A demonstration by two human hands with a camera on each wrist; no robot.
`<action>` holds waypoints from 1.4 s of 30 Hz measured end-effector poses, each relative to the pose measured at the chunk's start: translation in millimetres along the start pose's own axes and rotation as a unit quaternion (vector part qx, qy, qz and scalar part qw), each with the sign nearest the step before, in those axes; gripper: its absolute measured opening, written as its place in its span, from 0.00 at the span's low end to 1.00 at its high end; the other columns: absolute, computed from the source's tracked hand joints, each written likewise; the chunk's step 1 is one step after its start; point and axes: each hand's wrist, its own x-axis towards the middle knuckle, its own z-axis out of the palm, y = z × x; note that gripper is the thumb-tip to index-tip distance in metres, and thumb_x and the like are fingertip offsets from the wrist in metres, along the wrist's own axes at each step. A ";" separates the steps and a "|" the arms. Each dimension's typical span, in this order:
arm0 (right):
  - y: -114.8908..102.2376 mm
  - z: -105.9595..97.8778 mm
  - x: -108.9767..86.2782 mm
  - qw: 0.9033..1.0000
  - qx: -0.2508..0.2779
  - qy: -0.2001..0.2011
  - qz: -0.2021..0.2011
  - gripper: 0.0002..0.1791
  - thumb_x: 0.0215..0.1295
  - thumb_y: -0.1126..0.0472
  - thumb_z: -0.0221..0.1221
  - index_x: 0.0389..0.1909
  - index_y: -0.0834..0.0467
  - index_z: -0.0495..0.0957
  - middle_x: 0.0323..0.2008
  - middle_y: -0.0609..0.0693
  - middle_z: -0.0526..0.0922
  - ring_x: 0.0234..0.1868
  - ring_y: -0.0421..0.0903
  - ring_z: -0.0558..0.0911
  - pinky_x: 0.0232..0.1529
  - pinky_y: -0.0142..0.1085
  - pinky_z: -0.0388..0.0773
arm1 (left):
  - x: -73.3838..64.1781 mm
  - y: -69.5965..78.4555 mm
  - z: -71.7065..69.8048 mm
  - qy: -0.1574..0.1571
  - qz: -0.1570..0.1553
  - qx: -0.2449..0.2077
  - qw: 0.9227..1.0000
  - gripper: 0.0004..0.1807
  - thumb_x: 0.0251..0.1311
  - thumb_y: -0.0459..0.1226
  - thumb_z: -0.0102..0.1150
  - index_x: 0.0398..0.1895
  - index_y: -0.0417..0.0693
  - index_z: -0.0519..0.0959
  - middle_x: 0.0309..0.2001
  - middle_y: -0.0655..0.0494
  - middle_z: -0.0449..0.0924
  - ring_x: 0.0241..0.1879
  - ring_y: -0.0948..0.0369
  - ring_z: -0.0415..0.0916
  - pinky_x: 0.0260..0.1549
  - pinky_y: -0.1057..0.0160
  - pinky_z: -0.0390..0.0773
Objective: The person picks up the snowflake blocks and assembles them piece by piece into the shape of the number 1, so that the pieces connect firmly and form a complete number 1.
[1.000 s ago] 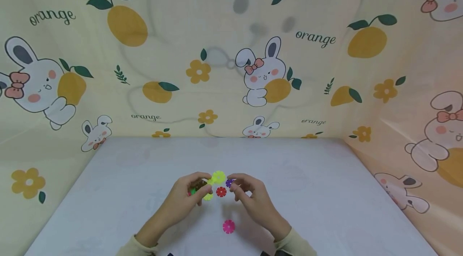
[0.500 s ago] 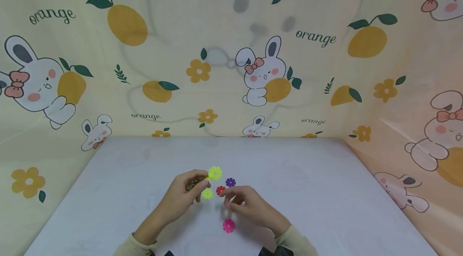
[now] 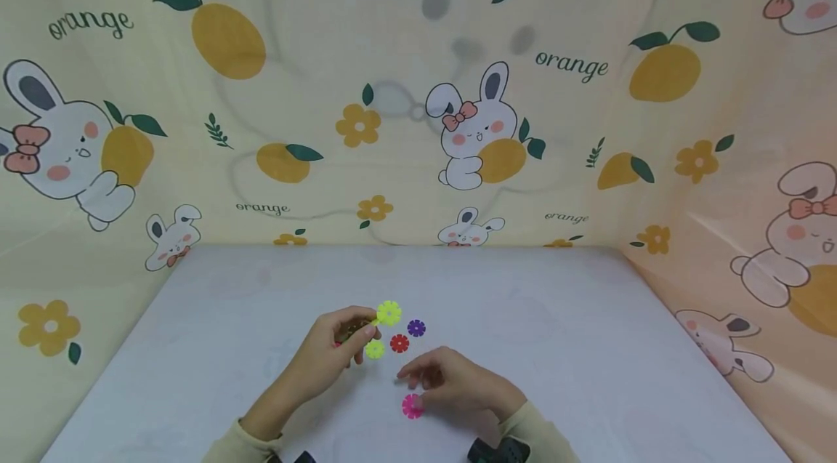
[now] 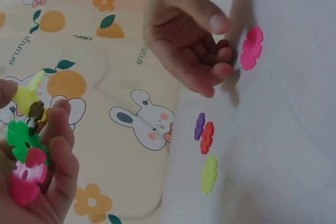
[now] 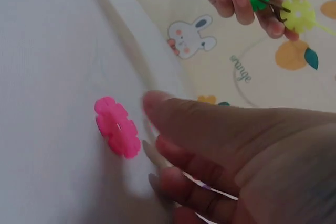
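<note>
My left hand (image 3: pixel 330 347) grips a chain of interlocked plastic snowflake discs between thumb and fingers. In the left wrist view the chain shows a pink disc (image 4: pixel 27 181), a green disc (image 4: pixel 20 139), a brown disc (image 4: pixel 35 110) and yellow at the far end. A yellow disc (image 3: pixel 389 313) sticks out past the fingertips in the head view. My right hand (image 3: pixel 461 381) hovers over the table with fingers loosely bent and nothing held. Its thumb is close to a loose pink disc (image 5: pixel 117 128) lying flat on the table.
On the white table (image 3: pixel 575 347), a purple disc (image 3: pixel 416 328), a red disc (image 3: pixel 399 343) and a yellow disc (image 3: pixel 375 349) lie close together beside my left hand. A printed cloth (image 3: pixel 418 158) stands behind and along both sides.
My right hand has left the chain and moved down toward me, reaching the loose pink disc. The left hand has kept the chain, shifting slightly left at first.
</note>
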 end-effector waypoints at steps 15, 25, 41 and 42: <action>-0.9 5.4 -4.5 0.997 -0.075 0.018 0.030 0.16 0.57 0.64 0.72 0.47 0.51 0.87 0.42 0.40 0.83 0.42 0.36 0.75 0.47 0.28 0.75 | 1.3 0.4 0.7 0.005 0.004 -0.028 1.000 0.17 0.76 0.40 0.51 0.60 0.38 0.74 0.48 0.38 0.84 0.28 0.62 0.77 0.26 0.68 0.78; -1.4 8.3 -2.0 0.995 -0.080 0.042 0.033 0.11 0.57 0.61 0.73 0.38 0.49 0.82 0.33 0.40 0.79 0.36 0.36 0.74 0.41 0.27 0.75 | 1.3 1.8 0.8 -0.002 -0.008 -0.043 0.999 0.17 0.77 0.39 0.47 0.59 0.36 0.74 0.49 0.37 0.84 0.29 0.63 0.78 0.26 0.68 0.78; -3.0 5.9 2.1 0.996 0.006 0.091 -0.008 0.06 0.69 0.65 0.61 0.45 0.55 0.78 0.24 0.46 0.80 0.24 0.35 0.75 0.31 0.27 0.75 | 1.1 -1.8 1.1 -0.012 0.004 -0.036 0.999 0.18 0.76 0.36 0.47 0.64 0.38 0.71 0.51 0.40 0.84 0.29 0.63 0.78 0.25 0.67 0.78; -3.2 4.9 2.1 0.995 0.014 0.099 -0.008 0.08 0.70 0.65 0.60 0.47 0.55 0.78 0.25 0.48 0.81 0.24 0.36 0.76 0.30 0.28 0.76 | 1.3 -2.0 1.2 -0.010 0.005 -0.034 0.999 0.19 0.76 0.36 0.47 0.66 0.39 0.70 0.51 0.40 0.84 0.29 0.63 0.78 0.25 0.67 0.78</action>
